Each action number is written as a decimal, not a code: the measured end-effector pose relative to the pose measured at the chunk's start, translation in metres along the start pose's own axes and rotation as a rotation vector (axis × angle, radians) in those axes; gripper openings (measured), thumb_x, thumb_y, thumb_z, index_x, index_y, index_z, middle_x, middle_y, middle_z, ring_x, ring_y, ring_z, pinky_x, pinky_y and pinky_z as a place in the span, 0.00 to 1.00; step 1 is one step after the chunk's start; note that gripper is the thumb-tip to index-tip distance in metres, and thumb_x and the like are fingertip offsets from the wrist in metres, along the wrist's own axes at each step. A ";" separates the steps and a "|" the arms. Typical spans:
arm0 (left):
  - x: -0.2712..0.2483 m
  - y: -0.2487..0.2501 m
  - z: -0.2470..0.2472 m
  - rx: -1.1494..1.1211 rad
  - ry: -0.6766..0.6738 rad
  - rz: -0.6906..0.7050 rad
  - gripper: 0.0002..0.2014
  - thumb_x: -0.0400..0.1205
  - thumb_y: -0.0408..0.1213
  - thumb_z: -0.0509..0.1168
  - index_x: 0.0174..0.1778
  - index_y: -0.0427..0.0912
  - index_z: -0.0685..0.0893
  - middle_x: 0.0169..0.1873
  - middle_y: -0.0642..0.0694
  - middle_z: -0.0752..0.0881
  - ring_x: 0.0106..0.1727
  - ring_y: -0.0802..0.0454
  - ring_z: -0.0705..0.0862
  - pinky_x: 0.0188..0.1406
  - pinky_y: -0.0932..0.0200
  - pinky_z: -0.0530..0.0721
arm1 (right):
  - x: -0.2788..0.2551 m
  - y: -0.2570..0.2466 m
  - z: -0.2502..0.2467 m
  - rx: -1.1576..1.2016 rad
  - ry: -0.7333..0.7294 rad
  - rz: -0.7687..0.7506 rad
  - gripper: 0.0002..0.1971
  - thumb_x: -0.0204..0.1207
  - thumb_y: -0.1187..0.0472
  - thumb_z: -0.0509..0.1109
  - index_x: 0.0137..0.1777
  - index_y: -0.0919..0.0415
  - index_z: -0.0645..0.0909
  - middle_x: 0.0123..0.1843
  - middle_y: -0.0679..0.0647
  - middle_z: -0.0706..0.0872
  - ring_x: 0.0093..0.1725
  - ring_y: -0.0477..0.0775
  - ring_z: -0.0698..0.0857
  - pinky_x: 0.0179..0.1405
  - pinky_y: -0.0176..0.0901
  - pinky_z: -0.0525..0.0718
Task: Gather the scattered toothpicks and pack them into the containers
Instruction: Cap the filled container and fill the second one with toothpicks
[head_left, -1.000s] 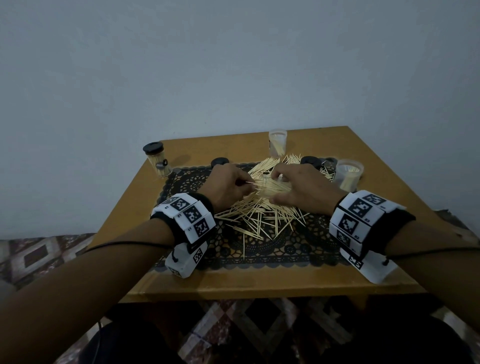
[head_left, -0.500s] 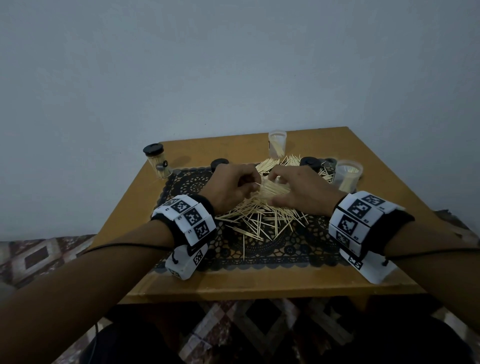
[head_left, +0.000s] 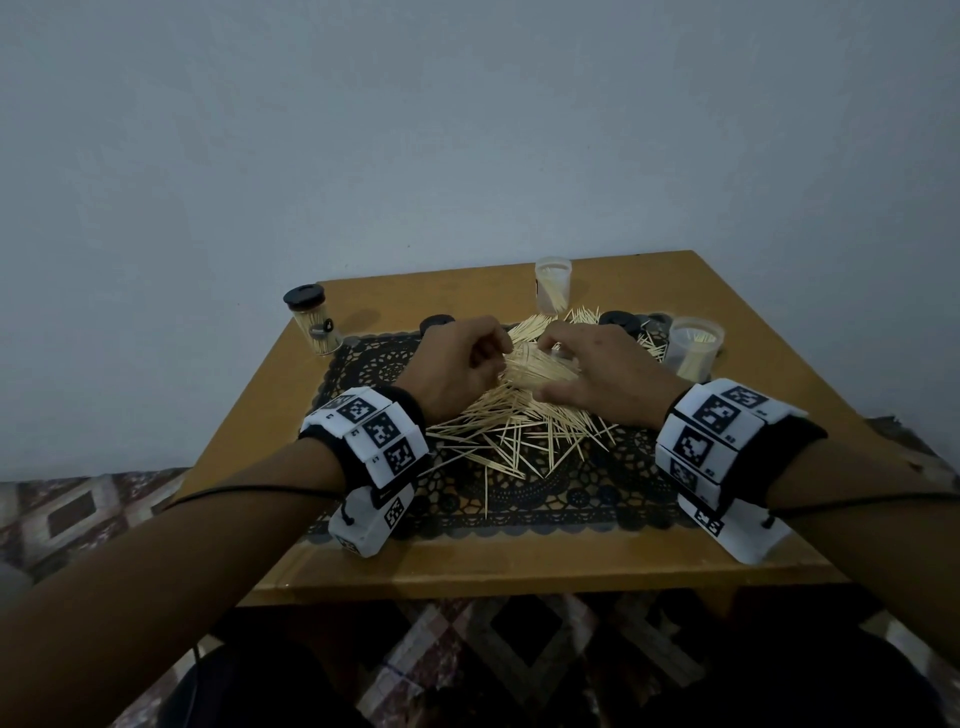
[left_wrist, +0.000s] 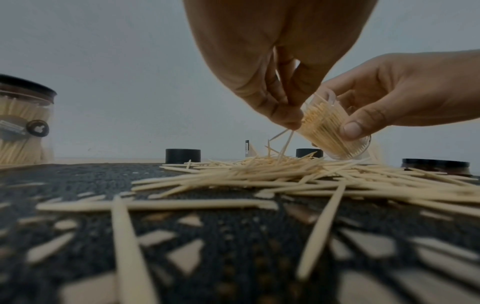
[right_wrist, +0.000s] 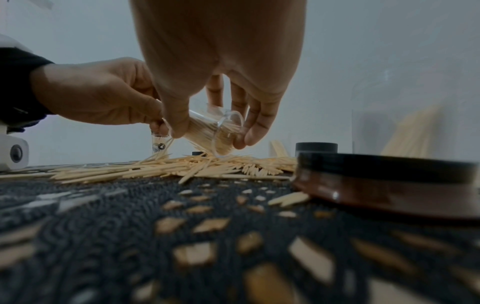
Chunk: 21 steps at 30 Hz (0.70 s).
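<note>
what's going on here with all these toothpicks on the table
A person is packing loose wooden toothpicks into small clear plastic containers. The right hand holds one tilted clear container, already nearly full, just above the pile on the black lace mat. The left hand pinches a few toothpicks at its mouth. A black-lidded full jar and two open part-filled containers stand on the wooden table.

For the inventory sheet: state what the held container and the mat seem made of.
Container in the right hand: likely clear glossy plastic, since the toothpicks inside show through its wall. Mat: apparently black lace or crochet-like openwork, matte, the table showing through its holes.
</note>
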<state>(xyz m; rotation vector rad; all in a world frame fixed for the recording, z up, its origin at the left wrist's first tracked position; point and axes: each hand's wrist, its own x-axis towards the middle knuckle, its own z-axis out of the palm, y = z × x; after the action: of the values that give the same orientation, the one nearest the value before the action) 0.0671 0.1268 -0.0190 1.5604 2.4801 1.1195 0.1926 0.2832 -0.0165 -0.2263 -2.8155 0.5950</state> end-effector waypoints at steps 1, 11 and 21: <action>0.000 0.001 -0.001 -0.035 0.005 0.006 0.06 0.79 0.25 0.67 0.49 0.39 0.83 0.37 0.48 0.86 0.34 0.60 0.86 0.37 0.68 0.84 | 0.000 0.000 0.000 -0.003 -0.003 0.004 0.24 0.70 0.48 0.79 0.62 0.57 0.78 0.58 0.57 0.86 0.53 0.56 0.84 0.52 0.48 0.82; 0.001 -0.004 -0.003 0.314 -0.195 -0.266 0.14 0.74 0.34 0.68 0.55 0.44 0.76 0.54 0.42 0.80 0.53 0.45 0.79 0.48 0.52 0.80 | 0.003 0.009 0.000 -0.091 0.005 0.106 0.25 0.71 0.49 0.78 0.63 0.58 0.76 0.58 0.56 0.84 0.50 0.52 0.79 0.50 0.47 0.80; 0.000 -0.007 -0.001 0.421 -0.395 -0.198 0.23 0.73 0.46 0.76 0.60 0.45 0.78 0.55 0.46 0.81 0.52 0.51 0.77 0.49 0.58 0.78 | 0.006 0.011 0.000 -0.133 0.028 0.160 0.26 0.71 0.50 0.79 0.65 0.58 0.76 0.57 0.56 0.83 0.49 0.51 0.75 0.47 0.45 0.77</action>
<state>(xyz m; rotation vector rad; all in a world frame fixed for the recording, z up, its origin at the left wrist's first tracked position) 0.0612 0.1241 -0.0222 1.3912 2.6084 0.2364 0.1884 0.2947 -0.0198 -0.4844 -2.8308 0.4330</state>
